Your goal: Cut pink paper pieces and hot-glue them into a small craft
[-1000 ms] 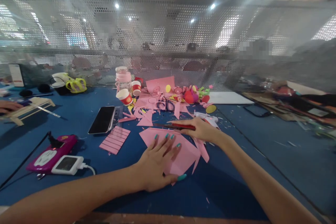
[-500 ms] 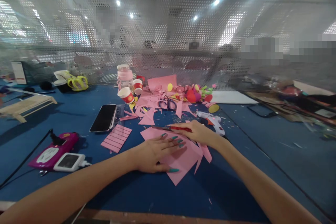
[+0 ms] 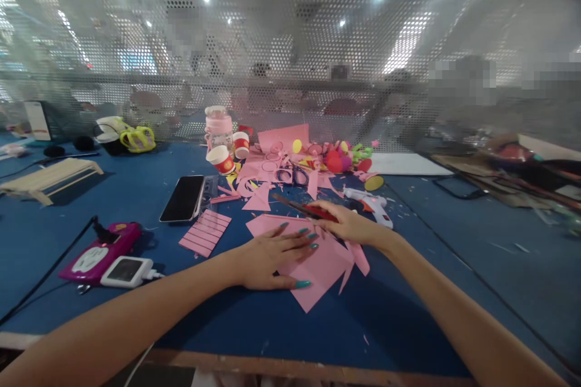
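My left hand [image 3: 267,261] lies flat with fingers spread on a pink paper sheet [image 3: 313,290], pressing it to the blue table. In my right hand [image 3: 351,222] is a red-handled knife [image 3: 320,212] with a long, thin, dark blade. The blade points left and is raised just past the sheet's far edge; its exact type is hard to make out. Narrow pink strips [image 3: 360,259] lie at the sheet's right side, under and beside my right wrist.
Beyond the sheet lie pink scraps [image 3: 257,199], scissors [image 3: 293,176], paper cups [image 3: 221,159] and a bottle [image 3: 218,127]. A glue gun [image 3: 372,205] is at right. Leftward are a phone [image 3: 182,198], a lined pink card [image 3: 206,233], a purple device [image 3: 100,254] and a wooden stand [image 3: 54,178].
My right hand has lifted the knife off the sheet's far edge, its blade now tilted up and away. My left hand stays flat on the paper. The view has shifted slightly.
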The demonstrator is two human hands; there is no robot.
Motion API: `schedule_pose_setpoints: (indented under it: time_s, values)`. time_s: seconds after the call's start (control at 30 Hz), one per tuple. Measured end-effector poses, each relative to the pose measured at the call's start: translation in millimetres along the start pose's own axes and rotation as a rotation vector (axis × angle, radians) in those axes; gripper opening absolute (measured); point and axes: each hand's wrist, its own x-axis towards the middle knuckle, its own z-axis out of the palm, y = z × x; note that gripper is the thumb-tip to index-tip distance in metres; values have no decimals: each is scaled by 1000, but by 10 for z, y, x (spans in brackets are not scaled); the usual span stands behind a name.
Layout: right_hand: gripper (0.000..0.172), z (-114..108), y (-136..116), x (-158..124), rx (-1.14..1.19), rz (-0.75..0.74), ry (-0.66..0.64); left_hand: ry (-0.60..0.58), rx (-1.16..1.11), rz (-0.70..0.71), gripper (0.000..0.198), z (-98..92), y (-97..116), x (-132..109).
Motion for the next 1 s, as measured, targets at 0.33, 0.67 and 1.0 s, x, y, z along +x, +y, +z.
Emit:
schedule_pose_setpoints:
  time_s: [0.33, 0.67, 1.0]
  values:
    - [33, 14, 49, 30, -149, -84, 49, 2, 6, 19, 64, -1, -10, -8]
    - [32, -16, -76, 134, -273, -86, -56, -3, 18, 26, 64, 26, -55, -19]
    - [25, -76, -118, 318, -442, -75, -141, 39, 3, 19, 61, 48, -72, -19]
